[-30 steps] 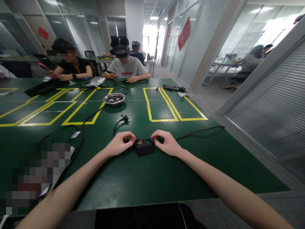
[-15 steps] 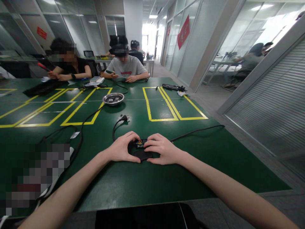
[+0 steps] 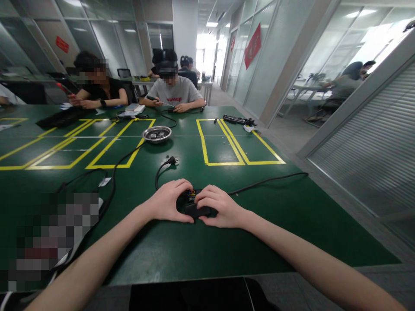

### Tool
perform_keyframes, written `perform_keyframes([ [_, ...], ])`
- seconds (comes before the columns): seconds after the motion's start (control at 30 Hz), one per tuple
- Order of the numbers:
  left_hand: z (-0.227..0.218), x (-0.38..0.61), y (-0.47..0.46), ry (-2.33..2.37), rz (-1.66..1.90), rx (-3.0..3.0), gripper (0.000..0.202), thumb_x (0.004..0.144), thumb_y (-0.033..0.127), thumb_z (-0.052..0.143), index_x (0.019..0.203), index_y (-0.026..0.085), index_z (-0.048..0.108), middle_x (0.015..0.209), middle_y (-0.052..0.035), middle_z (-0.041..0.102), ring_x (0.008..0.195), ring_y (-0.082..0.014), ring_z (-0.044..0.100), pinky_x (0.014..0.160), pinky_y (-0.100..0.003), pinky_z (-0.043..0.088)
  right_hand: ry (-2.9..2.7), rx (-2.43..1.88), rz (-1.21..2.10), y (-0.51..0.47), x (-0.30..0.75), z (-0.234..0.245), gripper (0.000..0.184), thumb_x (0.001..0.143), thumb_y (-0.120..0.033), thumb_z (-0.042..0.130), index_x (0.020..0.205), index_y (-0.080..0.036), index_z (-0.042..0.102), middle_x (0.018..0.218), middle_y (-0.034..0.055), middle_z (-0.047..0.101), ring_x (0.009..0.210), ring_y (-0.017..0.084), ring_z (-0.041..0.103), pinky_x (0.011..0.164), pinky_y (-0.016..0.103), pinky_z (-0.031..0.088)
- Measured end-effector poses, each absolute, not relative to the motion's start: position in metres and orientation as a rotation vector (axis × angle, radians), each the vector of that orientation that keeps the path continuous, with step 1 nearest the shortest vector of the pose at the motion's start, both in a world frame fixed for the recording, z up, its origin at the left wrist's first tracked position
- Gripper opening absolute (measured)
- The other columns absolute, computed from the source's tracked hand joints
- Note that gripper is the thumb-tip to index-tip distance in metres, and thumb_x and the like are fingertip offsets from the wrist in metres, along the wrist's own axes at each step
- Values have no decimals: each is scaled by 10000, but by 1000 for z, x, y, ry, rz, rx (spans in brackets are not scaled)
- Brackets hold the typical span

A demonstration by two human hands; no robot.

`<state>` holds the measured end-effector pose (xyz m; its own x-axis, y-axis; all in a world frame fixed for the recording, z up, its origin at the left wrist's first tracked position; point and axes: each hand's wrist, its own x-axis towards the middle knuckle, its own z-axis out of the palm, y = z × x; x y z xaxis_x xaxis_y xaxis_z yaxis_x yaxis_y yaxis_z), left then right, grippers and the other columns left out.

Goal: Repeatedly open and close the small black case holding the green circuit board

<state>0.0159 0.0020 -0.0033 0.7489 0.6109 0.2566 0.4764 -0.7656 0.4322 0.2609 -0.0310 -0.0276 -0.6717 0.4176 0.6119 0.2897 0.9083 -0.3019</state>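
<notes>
An opened black power adapter [image 3: 192,195] lies on the green table in front of me, with coloured parts showing inside. Its flat black cover [image 3: 196,211] is tilted up along the near side. My left hand [image 3: 170,201] curves around the left end, fingertips on the adapter's far edge and thumb by the cover's near corner. Over the right end, my right hand [image 3: 220,206] pinches the cover between thumb and fingers, hiding part of the inside. A short cord with a black plug [image 3: 171,161] runs out from the left side, and a thin black cable [image 3: 269,178] from the right.
A metal bowl [image 3: 157,134] with small metal parts stands beyond the plug. Yellow tape outlines [image 3: 225,163] mark the table [image 3: 181,259]. A folded black tripod [image 3: 240,120] lies farther back. A blurred-out pale object [image 3: 61,233] is at left. Two people sit across the table.
The cover has tilted up, its right end lifted in my right hand. The right fingers have curled in more. The whole view has shifted slightly.
</notes>
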Motion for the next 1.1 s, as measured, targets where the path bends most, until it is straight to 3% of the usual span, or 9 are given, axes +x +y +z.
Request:
perform_keyframes([
  [0.13, -8, 13, 6, 953, 669, 2568, 391, 814, 427, 779, 1089, 197, 622, 1038, -70, 712, 954, -252, 687, 840, -349, 516, -2211, -683, 196, -21, 263, -31, 153, 903, -205, 693, 1054, -200, 672, 1090, 121, 720, 982, 249, 644, 856, 414, 551],
  [0.23, -12, 11, 8, 955, 678, 2550, 322, 850, 390, 740, 1095, 207, 641, 1031, -60, 726, 942, -234, 694, 836, -336, 524, -2161, -766, 281, -13, 265, -35, 158, 940, -231, 686, 1097, -217, 688, 1131, 110, 730, 1039, 247, 666, 913, 430, 563],
  [0.53, -12, 10, 8, 906, 707, 2529, 259, 856, 338, 675, 1071, 196, 647, 992, -50, 725, 857, -207, 680, 780, -317, 536, -2139, -738, 309, -14, 260, -38, 104, 947, -264, 706, 1037, -211, 712, 1114, 104, 735, 1023, 235, 687, 901, 408, 582],
  [0.83, -10, 10, 9, 941, 650, 2551, 245, 811, 325, 676, 1015, 202, 622, 921, -29, 669, 823, -205, 640, 767, -321, 521, -2250, -786, 313, -13, 258, -36, 177, 925, -223, 725, 1097, -206, 687, 1145, 105, 719, 1047, 241, 665, 917, 418, 571],
  [1.1, -12, 13, 10, 886, 563, 2676, 303, 834, 336, 703, 1079, 184, 608, 986, -66, 658, 902, -239, 631, 762, -335, 505, -2269, -784, 364, -11, 263, -38, 181, 901, -220, 751, 1069, -195, 689, 1164, 108, 729, 1022, 238, 675, 915, 423, 559],
])
